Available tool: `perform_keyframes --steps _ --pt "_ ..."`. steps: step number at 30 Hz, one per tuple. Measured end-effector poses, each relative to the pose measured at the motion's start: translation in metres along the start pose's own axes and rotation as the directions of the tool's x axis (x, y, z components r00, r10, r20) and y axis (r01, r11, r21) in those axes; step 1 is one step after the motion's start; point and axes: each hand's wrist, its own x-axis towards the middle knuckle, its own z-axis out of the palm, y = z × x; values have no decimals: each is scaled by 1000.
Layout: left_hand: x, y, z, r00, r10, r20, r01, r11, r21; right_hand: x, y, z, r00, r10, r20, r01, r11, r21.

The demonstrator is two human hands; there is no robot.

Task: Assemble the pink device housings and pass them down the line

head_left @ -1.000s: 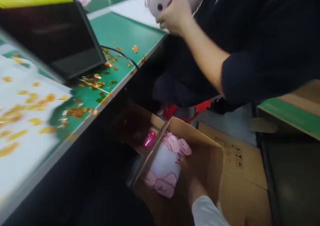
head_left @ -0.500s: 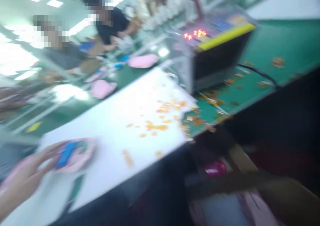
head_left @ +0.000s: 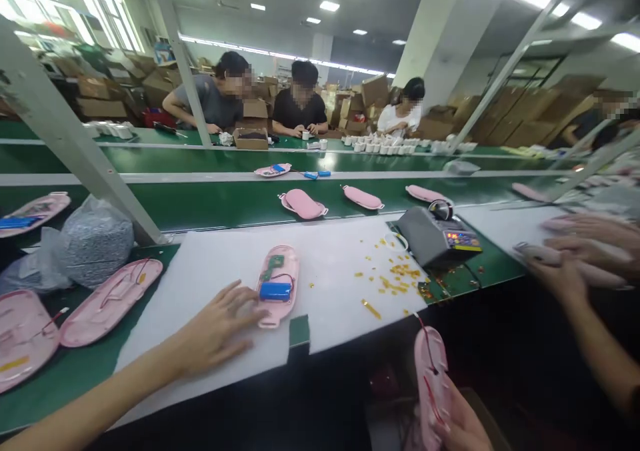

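My left hand [head_left: 215, 331] lies on the white foam sheet [head_left: 210, 284], with its fingertips against the edge of a pink eye-mask shell [head_left: 280, 311]. A blue battery pack [head_left: 275, 292] and a small green circuit board [head_left: 273, 266] sit in that shell, joined by thin wires. My right hand [head_left: 463, 426] grips a second pink shell [head_left: 431, 384] with red wires on it, in front of the bench edge. Its lower end and part of my fingers run out of the picture.
A co-worker's hands [head_left: 565, 271] hold a pink item at the right. A grey machine [head_left: 435, 238] stands beyond scattered gold bits [head_left: 395, 278]. Pink shells [head_left: 113, 302] lie at the left, and more pink pieces ride the green belt [head_left: 225, 201] behind.
The view has swung from the carton below up to the bench. My left hand has let the shell with the battery rest on the sheet. My right hand now shows a pink shell.
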Motion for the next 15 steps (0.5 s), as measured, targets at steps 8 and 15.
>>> perform_keyframes --steps 8,15 --pt "39 34 12 996 44 -82 -52 994 -99 38 -121 177 884 -188 428 266 955 -128" --pt "40 -20 9 841 -348 -415 266 933 -242 75 -154 223 786 -333 521 609 567 -555"
